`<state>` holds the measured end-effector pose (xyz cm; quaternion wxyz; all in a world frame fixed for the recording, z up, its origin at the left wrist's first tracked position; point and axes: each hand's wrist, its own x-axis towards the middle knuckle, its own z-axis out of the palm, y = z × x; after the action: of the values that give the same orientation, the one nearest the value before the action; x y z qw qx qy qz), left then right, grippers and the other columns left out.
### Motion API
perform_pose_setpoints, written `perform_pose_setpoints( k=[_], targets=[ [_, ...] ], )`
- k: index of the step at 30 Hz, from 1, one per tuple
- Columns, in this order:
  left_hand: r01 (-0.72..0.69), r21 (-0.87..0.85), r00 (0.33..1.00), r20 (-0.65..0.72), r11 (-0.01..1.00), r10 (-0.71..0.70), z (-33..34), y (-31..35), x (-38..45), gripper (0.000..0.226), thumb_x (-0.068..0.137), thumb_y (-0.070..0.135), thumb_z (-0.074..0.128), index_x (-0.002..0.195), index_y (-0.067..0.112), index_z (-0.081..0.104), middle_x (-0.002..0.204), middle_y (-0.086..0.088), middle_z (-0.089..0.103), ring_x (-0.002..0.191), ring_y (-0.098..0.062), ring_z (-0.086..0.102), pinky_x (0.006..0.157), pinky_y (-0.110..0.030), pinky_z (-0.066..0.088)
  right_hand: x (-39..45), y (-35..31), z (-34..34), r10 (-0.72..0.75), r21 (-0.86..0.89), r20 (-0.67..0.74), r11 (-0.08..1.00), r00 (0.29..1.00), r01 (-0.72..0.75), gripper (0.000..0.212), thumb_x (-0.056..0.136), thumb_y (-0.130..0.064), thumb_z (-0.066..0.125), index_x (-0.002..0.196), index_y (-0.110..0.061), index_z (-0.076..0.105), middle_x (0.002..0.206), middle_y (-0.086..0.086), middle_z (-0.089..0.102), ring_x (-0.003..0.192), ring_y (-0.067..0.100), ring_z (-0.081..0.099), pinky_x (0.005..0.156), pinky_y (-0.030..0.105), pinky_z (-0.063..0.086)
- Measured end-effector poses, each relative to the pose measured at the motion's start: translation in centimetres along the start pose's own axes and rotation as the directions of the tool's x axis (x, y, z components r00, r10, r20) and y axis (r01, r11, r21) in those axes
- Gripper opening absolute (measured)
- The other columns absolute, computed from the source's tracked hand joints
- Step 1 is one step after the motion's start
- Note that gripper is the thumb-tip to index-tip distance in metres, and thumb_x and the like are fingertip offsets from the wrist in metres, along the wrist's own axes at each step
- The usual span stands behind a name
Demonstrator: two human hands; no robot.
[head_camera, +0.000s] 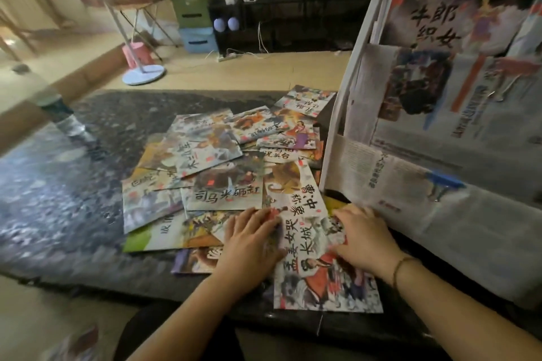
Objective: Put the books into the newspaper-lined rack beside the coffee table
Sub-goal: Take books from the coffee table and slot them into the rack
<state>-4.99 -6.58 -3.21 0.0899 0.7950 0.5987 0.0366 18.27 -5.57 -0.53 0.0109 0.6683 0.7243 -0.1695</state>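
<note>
Several thin picture books [225, 184] lie spread in an overlapping heap on the dark speckled coffee table [58, 184]. The nearest book [316, 281], showing a figure in red and white, lies at the table's front edge. My left hand [252, 243] rests on its left edge with fingers laid flat. My right hand [363, 237] rests on its right side, fingers spread toward the rack. The newspaper-lined rack [425, 155] stands tilted at the right of the table. One book [457, 20] sits in its upper pocket.
A plastic bottle [58, 108] lies on the table at the far left. Beyond the table are a white fan base [143, 75], a pink object, stacked green and blue boxes [195, 23] and a dark low shelf with cables along the wall.
</note>
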Motion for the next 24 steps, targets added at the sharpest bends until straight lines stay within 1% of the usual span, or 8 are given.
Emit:
perform_pose_setpoints(
  k=[2, 4, 6, 8, 12, 16, 19, 24],
  targets=[
    [-0.002, -0.001, 1.0, 0.0, 1.0, 0.002, 0.0, 0.0, 0.0, 0.068, 0.093, 0.065, 0.041, 0.153, 0.041, 0.02, 0.163, 0.013, 0.01, 0.15, -0.017, -0.003, 0.121, -0.047, -0.005, 0.2, -0.3, -0.5, 0.041, -0.06, 0.031, 0.997, 0.999, -0.039, 0.064, 0.077, -0.059, 0.066, 0.13, -0.029, 0.046, 0.131, -0.004, 0.043, 0.127, 0.023, 0.036, 0.107, 0.042, 0.033],
    [-0.004, 0.01, 1.0, -0.023, 1.0, 0.004, 0.2, -0.1, -0.3, 0.065, 0.093, 0.064, 0.04, 0.152, 0.04, 0.024, 0.162, 0.013, 0.014, 0.149, -0.016, -0.002, 0.122, -0.047, -0.004, 0.2, -0.1, -0.6, 0.033, -0.028, -0.017, 0.999, 0.999, -0.033, 0.033, 0.085, -0.049, 0.064, 0.11, -0.03, 0.056, 0.112, -0.007, 0.052, 0.115, 0.018, 0.049, 0.1, 0.04, 0.04],
    [-0.026, -0.06, 0.994, -0.108, 0.998, 0.019, 0.3, -0.2, -0.8, 0.06, 0.092, 0.063, 0.042, 0.147, 0.039, 0.036, 0.156, 0.017, 0.024, 0.148, -0.012, 0.004, 0.123, -0.045, 0.001, -0.2, 0.6, -0.8, 0.032, 0.18, -0.064, 0.983, 0.997, -0.02, 0.008, 0.09, -0.036, 0.063, 0.092, -0.028, 0.061, 0.094, -0.013, 0.061, 0.094, 0.01, 0.06, 0.086, 0.034, 0.051],
    [-0.059, -0.302, 0.98, -0.197, 0.952, -0.002, 0.0, -0.1, -1.4, 0.053, 0.09, 0.059, 0.046, 0.137, 0.036, 0.049, 0.145, 0.024, 0.035, 0.141, -0.002, 0.019, 0.121, -0.039, 0.017, -0.9, 1.5, -1.3, 0.062, 0.421, -0.104, 0.907, 0.993, -0.012, 0.007, 0.088, -0.024, 0.069, 0.083, -0.027, 0.065, 0.083, -0.012, 0.067, 0.082, 0.004, 0.064, 0.073, 0.024, 0.053],
    [-0.097, -0.735, 0.934, -0.301, 0.671, -0.194, -1.0, 0.2, -2.1, 0.035, 0.088, 0.052, 0.058, 0.118, 0.033, 0.059, 0.117, 0.02, 0.063, 0.111, 0.003, 0.059, 0.091, -0.018, 0.051, -2.2, 2.9, -2.1, 0.219, 0.785, -0.176, 0.619, 0.96, 0.003, 0.009, 0.084, -0.012, 0.072, 0.083, -0.02, 0.068, 0.074, -0.005, 0.074, 0.07, 0.004, 0.07, 0.065, 0.024, 0.055],
    [0.064, -0.992, 0.967, 0.034, 0.113, -0.253, -2.4, 1.8, -1.9, 0.039, 0.086, 0.03, 0.061, 0.122, 0.016, 0.057, 0.103, -0.007, 0.075, 0.093, -0.024, 0.073, 0.078, -0.031, 0.059, -2.7, 3.2, -1.7, 0.367, 0.955, -0.12, 0.295, 0.922, 0.006, 0.01, 0.086, -0.005, 0.068, 0.091, -0.014, 0.067, 0.085, 0.003, 0.073, 0.082, 0.017, 0.068, 0.071, 0.031, 0.055],
    [0.173, -0.97, 0.978, 0.148, 0.173, -0.148, -2.6, 3.1, -2.0, 0.035, 0.085, 0.025, 0.065, 0.118, 0.014, 0.06, 0.092, -0.01, 0.076, 0.083, -0.027, 0.073, 0.074, -0.038, 0.06, -3.0, 3.0, -1.3, 0.416, 0.978, -0.096, 0.207, 0.904, 0.008, 0.009, 0.086, -0.002, 0.067, 0.089, -0.01, 0.066, 0.084, 0.008, 0.072, 0.084, 0.025, 0.067, 0.075, 0.037, 0.056],
    [0.149, -0.956, 0.983, 0.115, 0.253, -0.144, -2.5, 4.1, -1.6, 0.008, 0.093, 0.013, 0.062, 0.097, 0.014, 0.07, 0.077, -0.009, 0.073, 0.07, -0.024, 0.069, 0.067, -0.035, 0.058, -3.6, 3.6, -1.2, 0.418, 0.987, -0.037, 0.159, 0.908, -0.033, 0.011, 0.085, -0.003, 0.068, 0.093, -0.01, 0.066, 0.087, 0.008, 0.074, 0.093, 0.032, 0.068, 0.087, 0.049, 0.055]
  ],
)
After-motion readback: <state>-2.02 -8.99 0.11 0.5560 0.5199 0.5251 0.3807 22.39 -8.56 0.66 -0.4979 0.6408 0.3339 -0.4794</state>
